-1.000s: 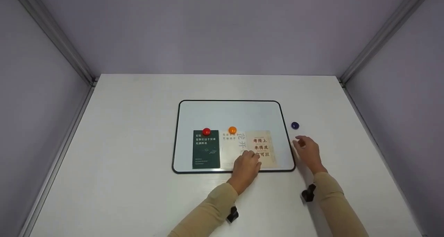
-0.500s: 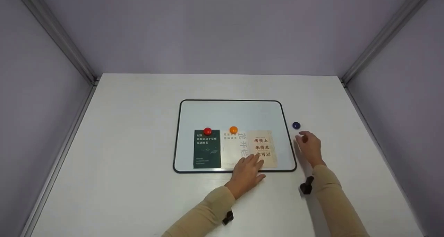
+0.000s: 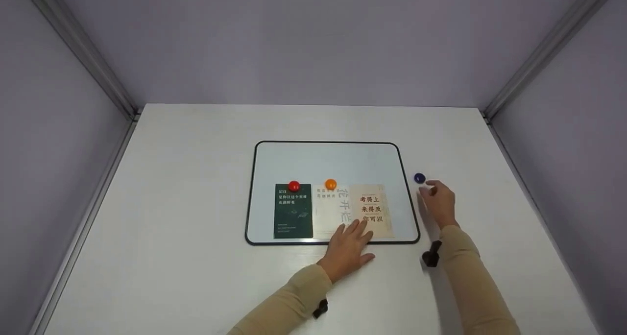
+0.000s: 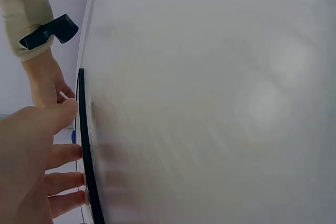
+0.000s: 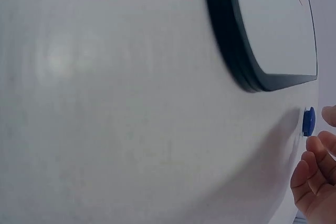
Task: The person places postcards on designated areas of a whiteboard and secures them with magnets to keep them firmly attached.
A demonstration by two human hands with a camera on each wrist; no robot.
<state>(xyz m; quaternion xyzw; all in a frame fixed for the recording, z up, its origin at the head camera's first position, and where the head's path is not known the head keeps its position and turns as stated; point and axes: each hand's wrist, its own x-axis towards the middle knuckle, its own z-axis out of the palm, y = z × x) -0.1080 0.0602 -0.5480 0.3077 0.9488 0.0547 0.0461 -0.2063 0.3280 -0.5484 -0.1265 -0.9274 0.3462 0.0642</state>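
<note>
A black-framed whiteboard (image 3: 333,158) lies flat on the white table. On it sit a dark green card (image 3: 293,217) under a red magnet (image 3: 294,186), a white card (image 3: 330,210) under an orange magnet (image 3: 331,183), and a beige card (image 3: 372,210) with red characters. My left hand (image 3: 350,244) rests with straight fingers on the board's near edge, touching the beige and white cards. My right hand (image 3: 438,200) hovers just right of the board, fingers loosely curled, close to a blue magnet (image 3: 419,178) on the table. The blue magnet (image 5: 308,121) lies beside the fingertips (image 5: 315,142), apart from them.
Grey walls with metal corner rails enclose the table (image 3: 196,256) on three sides. The whiteboard's black rim (image 5: 231,45) runs near the right hand. Black wrist-camera mounts (image 3: 431,254) sit on both sleeves.
My right hand has moved forward toward the blue magnet. My left hand slid back slightly and spread flat on the board's near edge.
</note>
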